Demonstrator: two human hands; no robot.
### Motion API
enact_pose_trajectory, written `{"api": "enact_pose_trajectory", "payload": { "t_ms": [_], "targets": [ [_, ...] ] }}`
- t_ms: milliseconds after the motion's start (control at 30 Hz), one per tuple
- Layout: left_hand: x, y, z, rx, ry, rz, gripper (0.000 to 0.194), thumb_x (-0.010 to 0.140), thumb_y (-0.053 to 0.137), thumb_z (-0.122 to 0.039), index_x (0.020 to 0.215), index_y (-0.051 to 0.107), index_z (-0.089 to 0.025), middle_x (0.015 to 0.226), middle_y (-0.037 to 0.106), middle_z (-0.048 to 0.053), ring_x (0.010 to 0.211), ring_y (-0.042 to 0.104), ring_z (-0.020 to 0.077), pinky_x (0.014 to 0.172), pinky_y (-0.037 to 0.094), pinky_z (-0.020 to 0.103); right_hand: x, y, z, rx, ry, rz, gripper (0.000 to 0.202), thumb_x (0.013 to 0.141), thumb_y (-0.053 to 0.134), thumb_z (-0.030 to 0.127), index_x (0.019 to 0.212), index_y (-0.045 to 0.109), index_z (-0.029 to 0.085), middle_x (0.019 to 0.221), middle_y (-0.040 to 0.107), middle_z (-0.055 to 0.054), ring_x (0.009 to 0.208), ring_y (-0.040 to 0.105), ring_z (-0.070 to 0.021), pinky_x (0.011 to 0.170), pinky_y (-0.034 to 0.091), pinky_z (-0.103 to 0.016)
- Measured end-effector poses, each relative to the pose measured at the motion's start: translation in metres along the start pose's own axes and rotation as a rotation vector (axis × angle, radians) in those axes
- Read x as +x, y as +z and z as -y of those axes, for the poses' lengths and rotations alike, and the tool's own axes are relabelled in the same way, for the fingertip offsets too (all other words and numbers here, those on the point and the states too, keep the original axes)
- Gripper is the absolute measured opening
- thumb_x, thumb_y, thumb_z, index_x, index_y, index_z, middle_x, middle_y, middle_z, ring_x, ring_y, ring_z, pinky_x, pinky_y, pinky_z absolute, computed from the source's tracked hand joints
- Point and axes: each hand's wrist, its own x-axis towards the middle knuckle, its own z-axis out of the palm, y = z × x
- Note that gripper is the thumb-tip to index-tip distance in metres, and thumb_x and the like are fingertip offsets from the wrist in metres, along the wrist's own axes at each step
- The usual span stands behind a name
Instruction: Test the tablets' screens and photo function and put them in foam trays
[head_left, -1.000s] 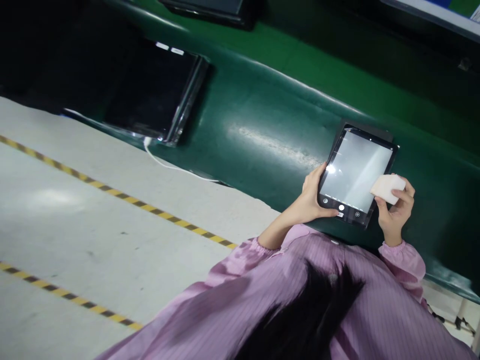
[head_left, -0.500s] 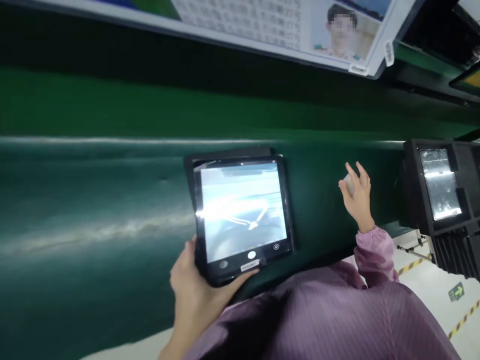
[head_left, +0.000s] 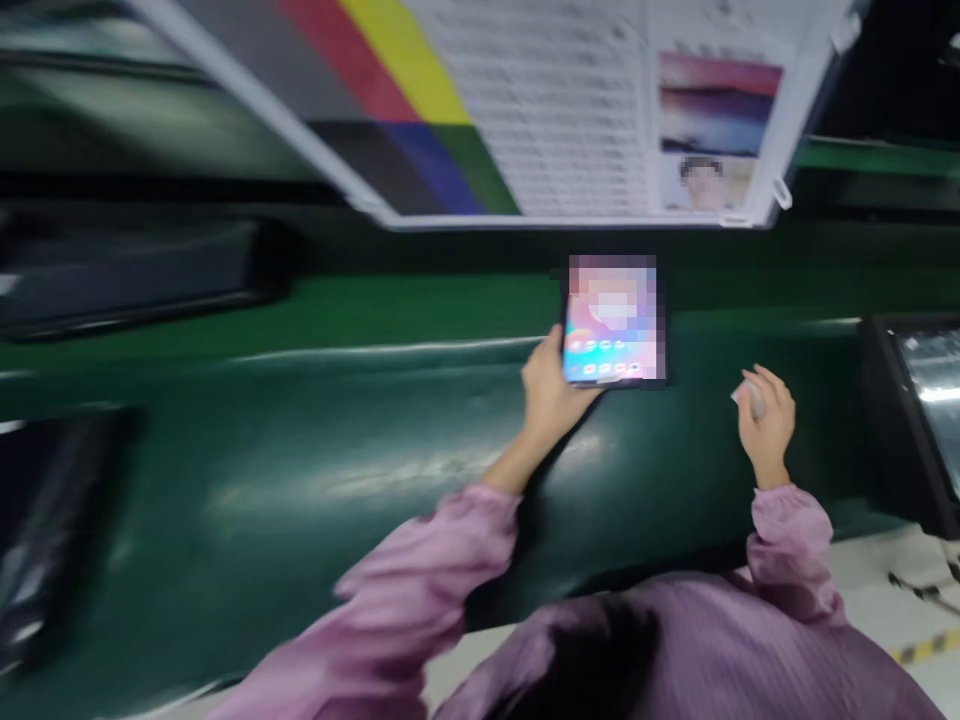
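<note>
My left hand (head_left: 551,390) is wrapped round the lower left corner of a tablet (head_left: 613,325), held up over the bench toward the chart. The tablet's lit screen shows a colourful background with rows of icons, part of it pixelated. To the right, my right hand (head_left: 766,425) is closed on a small whitish object (head_left: 752,400). Its kind cannot be made out, since the fingers cover part of it. Both sleeves are pink.
A framed chart (head_left: 480,110) with colour blocks, text and photos hangs above the green bench (head_left: 300,500). Black trays (head_left: 900,440) stand at the right, and dark blurred equipment (head_left: 52,520) sits at the left edge. Another dark box (head_left: 150,270) lies farther back.
My left hand has raised the tablet away from me and to the right. Its screen went from a camera view to icons. My right hand's fingers have closed more round the whitish object.
</note>
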Motion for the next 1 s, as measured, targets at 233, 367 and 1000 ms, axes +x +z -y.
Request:
{"api": "enact_pose_trajectory", "payload": {
  "t_ms": [233, 367, 1000],
  "targets": [
    [0.075, 0.040, -0.019, -0.076, -0.202, -0.104, 0.122, 0.055, 0.104, -0.038, 0.156, 0.040, -0.012, 0.148, 0.061, 0.026, 0.141, 0.057, 0.0480, 0.121, 0.042, 0.062, 0.000, 0.006, -0.004, 0.096, -0.065, -0.085, 0.036, 0.105, 0.055, 0.048, 0.112, 0.078, 0.021, 0.127, 0.074, -0.014, 0.108, 0.067, -0.0307, 0.094, 0.047, -0.047],
    [0.073, 0.039, -0.017, -0.153, -0.187, -0.146, 0.102, 0.062, 0.097, -0.025, 0.149, 0.047, -0.014, 0.148, 0.061, 0.023, 0.141, 0.056, 0.0455, 0.122, 0.042, 0.061, 0.000, 0.009, -0.001, 0.088, -0.080, -0.097, 0.036, 0.105, 0.056, 0.049, 0.111, 0.079, 0.022, 0.128, 0.074, -0.014, 0.110, 0.067, -0.0303, 0.096, 0.048, -0.048],
    [0.041, 0.019, 0.011, -0.390, -0.136, -0.155, 0.051, 0.073, 0.078, -0.029, 0.120, 0.060, -0.021, 0.131, 0.063, 0.014, 0.132, 0.056, 0.0389, 0.119, 0.042, 0.063, -0.012, 0.000, -0.013, -0.114, -0.093, -0.069, 0.039, 0.090, 0.065, 0.047, 0.121, 0.073, 0.025, 0.143, 0.064, -0.014, 0.131, 0.061, -0.0313, 0.109, 0.050, -0.052]
  ]
}}
